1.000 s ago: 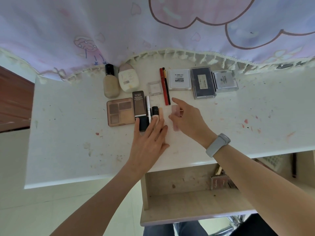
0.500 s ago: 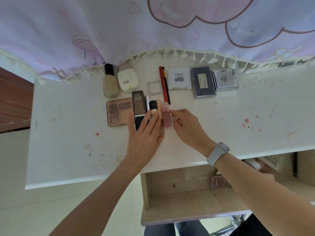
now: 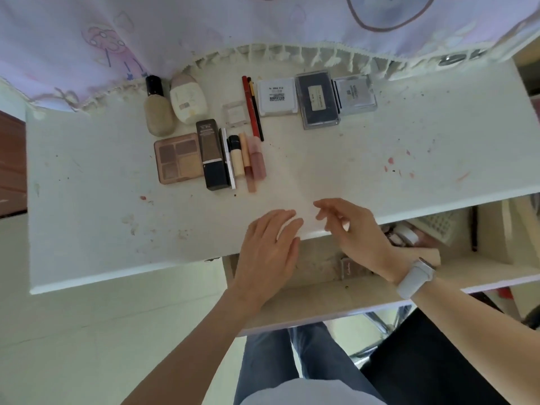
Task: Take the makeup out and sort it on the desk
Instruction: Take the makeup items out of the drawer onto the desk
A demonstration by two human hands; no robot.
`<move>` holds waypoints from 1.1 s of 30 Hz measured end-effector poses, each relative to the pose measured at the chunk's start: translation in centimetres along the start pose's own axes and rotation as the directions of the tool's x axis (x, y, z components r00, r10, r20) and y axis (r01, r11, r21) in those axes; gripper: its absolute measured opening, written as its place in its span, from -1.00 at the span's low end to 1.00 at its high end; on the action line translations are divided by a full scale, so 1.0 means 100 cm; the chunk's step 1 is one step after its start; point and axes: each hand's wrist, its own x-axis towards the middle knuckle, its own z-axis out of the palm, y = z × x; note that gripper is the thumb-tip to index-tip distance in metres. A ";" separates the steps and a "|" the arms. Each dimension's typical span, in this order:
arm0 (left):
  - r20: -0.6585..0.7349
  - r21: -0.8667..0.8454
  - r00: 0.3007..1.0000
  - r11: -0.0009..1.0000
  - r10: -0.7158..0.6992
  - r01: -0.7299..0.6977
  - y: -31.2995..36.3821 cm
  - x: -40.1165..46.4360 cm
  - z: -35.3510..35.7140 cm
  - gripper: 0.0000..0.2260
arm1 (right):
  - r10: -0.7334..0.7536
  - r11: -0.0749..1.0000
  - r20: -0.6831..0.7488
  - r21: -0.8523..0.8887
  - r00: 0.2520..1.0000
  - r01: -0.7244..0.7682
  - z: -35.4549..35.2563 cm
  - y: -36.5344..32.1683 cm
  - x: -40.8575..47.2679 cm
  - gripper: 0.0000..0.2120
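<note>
Here the makeup lies sorted in two loose rows on the white counter (image 3: 350,176). In the nearer row an eyeshadow palette (image 3: 178,158) sits at the left end, touching a dark tube (image 3: 211,154); next come a thin silver pen (image 3: 228,157), a cream concealer tube with a black cap (image 3: 236,159), a slim peach stick (image 3: 247,162) and a pink lip gloss (image 3: 257,159), all side by side and pointing away from the person. Behind them, by the fringe of a pink curtain (image 3: 263,21), stand a beige foundation bottle (image 3: 157,109) and a cream bottle (image 3: 188,99), touching each other. Further right are a small clear case (image 3: 233,112), two pencils (image 3: 253,108), a white compact (image 3: 277,96), a dark compact (image 3: 318,99) and a silver compact (image 3: 355,95), each just beside the next.

Both hands are over the counter's near edge, well apart from the makeup. The left hand (image 3: 268,249) is flat, fingers together, its grip loose and empty. The right hand (image 3: 347,226), with a grey watch (image 3: 415,277) at the wrist, has its fingers lightly curled and its grip empty too. Below them an open drawer (image 3: 321,299) holds a few more items.
</note>
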 end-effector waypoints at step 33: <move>0.673 -0.341 0.675 0.682 -0.302 0.646 0.088 0.005 0.143 -0.93 | 0.424 0.875 0.181 -0.336 0.888 -0.349 -0.087 0.156 -0.086 -0.80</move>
